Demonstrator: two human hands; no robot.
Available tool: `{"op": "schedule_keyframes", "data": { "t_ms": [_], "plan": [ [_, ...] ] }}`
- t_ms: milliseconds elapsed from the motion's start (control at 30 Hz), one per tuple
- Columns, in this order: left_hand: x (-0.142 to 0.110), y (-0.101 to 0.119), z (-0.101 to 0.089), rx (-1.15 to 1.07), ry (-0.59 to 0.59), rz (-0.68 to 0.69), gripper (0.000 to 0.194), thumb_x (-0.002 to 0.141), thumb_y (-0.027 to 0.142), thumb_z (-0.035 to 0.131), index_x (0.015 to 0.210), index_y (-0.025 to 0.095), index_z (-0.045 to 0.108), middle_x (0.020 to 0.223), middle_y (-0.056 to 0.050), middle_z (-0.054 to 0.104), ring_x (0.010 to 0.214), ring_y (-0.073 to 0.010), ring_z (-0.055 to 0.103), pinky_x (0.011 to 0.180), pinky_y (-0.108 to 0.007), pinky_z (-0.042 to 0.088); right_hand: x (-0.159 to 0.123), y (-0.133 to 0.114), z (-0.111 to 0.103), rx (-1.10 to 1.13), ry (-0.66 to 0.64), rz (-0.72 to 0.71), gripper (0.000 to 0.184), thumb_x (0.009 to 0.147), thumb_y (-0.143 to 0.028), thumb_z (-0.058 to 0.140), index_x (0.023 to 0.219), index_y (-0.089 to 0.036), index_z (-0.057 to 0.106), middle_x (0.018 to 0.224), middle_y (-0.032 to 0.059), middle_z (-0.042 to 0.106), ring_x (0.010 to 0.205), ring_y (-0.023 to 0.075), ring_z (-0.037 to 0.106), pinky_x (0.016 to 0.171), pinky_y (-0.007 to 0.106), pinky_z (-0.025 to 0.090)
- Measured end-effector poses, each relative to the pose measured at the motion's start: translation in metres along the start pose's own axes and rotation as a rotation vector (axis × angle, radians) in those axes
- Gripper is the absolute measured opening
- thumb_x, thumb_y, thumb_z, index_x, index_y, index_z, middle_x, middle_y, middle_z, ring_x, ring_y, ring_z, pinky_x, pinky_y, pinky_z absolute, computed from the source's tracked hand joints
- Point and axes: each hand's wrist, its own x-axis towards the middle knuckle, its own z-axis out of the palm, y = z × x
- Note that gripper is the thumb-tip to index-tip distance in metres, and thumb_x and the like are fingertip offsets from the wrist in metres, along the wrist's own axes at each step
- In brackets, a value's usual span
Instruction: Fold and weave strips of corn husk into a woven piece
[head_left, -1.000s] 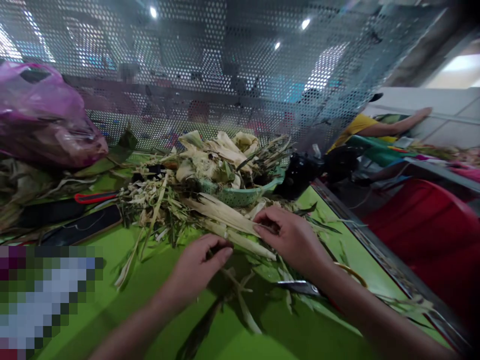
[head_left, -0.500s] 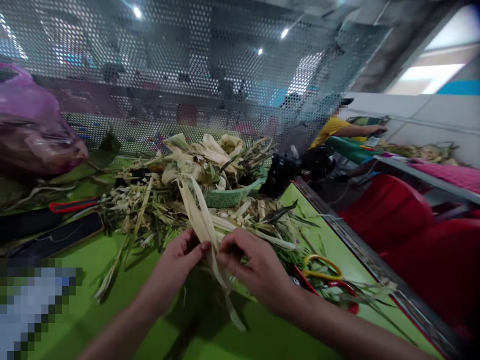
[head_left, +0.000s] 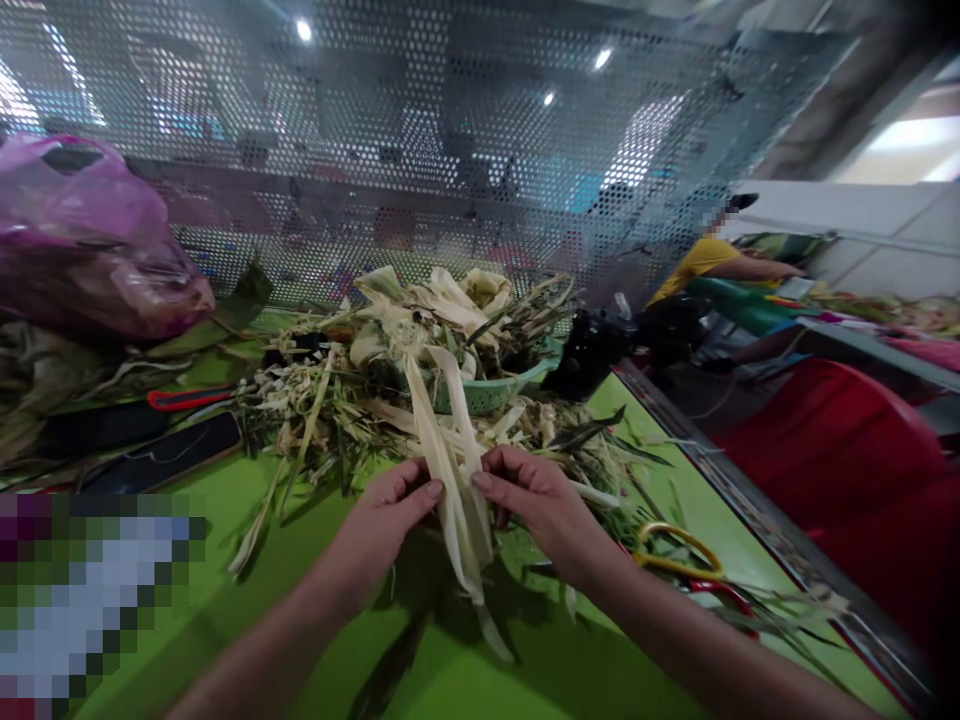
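- At the middle of a bright green surface (head_left: 300,640), two bare hands hold a long, pale, dry corn husk (head_left: 444,480). It is split into two strips at its far end, and its narrow near end trails toward 6 o'clock.
- To the husk's 9 o'clock side, the left hand (head_left: 384,515) has its fingers closed, thumb on top, gripping one edge.
- To the 3 o'clock side, the right hand (head_left: 544,508) pinches the opposite edge between thumb and curled fingers.
- At 12 o'clock, just beyond the husk, a pale green basket (head_left: 499,394) with small holes carries a heap of dried leaves (head_left: 450,305), cream and dull green.
- Between 10 and 11 o'clock, loose plant scraps (head_left: 296,415) spread over the surface beside the basket.
- Toward 9 and 10 o'clock lie a red-edged tool (head_left: 191,397) and, nearer, a flat dark slab (head_left: 169,455); beyond them sits a bulging, see-through purple plastic bag (head_left: 97,235).
- At 4 o'clock, near the right wrist, a yellow loop handle (head_left: 681,550) and a red handle (head_left: 726,596) rest among green scraps. I cannot tell whether they belong to one pair of scissors.
- Around 1 o'clock is a glossy black object (head_left: 589,350), too dark to make out.
- Farther off at 2 o'clock, a person in a yellow top (head_left: 701,262) reaches an arm out; at 3 o'clock stands a red chair (head_left: 840,450).
- Behind it all, across 12 o'clock, rises a perforated metal screen (head_left: 360,110) with lights showing on it.
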Motion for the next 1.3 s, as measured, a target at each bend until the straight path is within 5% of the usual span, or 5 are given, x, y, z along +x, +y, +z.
{"op": "schedule_keyframes", "data": {
  "t_ms": [567, 767, 967, 1300],
  "plan": [
    [0.003, -0.002, -0.005, -0.093, 0.137, 0.005, 0.031, 0.077, 0.029, 0.062, 0.107, 0.018, 0.061, 0.095, -0.007, 0.068, 0.077, -0.0164, 0.063, 0.073, -0.029, 0.049, -0.005, 0.001, 0.007, 0.273, -0.040, 0.031, 0.013, 0.079, -0.029, 0.067, 0.079, -0.017, 0.064, 0.078, 0.0010, 0.058, 0.063, 0.0087, 0.048, 0.059, 0.021, 0.041],
    [0.013, -0.006, -0.021, -0.006, 0.354, 0.086, 0.027, 0.077, 0.033, 0.060, 0.100, 0.020, 0.062, 0.085, -0.002, 0.066, 0.073, -0.0140, 0.058, 0.070, -0.026, 0.046, -0.009, -0.009, 0.003, 0.448, -0.093, 0.033, 0.012, 0.086, -0.026, 0.057, 0.078, -0.016, 0.060, 0.081, 0.0035, 0.062, 0.064, 0.0102, 0.052, 0.061, 0.023, 0.042],
    [0.022, 0.000, -0.039, 0.047, 0.596, 0.201, 0.019, 0.072, 0.031, 0.061, 0.085, 0.018, 0.061, 0.072, 0.003, 0.057, 0.064, -0.0108, 0.049, 0.059, -0.021, 0.040, -0.007, -0.021, -0.008, 0.523, 0.067, -0.071, 0.009, 0.080, -0.023, 0.060, 0.074, -0.018, 0.057, 0.067, -0.0001, 0.053, 0.061, 0.0103, 0.047, 0.056, 0.020, 0.040],
    [0.028, 0.006, -0.061, 0.212, 0.763, 0.284, 0.025, 0.072, 0.038, 0.056, 0.087, 0.018, 0.060, 0.074, 0.000, 0.058, 0.063, -0.0131, 0.049, 0.057, -0.023, 0.039, -0.008, -0.055, -0.032, 0.537, 0.274, -0.328, 0.011, 0.072, -0.019, 0.066, 0.071, -0.018, 0.055, 0.063, -0.0031, 0.043, 0.058, 0.0092, 0.040, 0.055, 0.021, 0.038]
  ]
}}
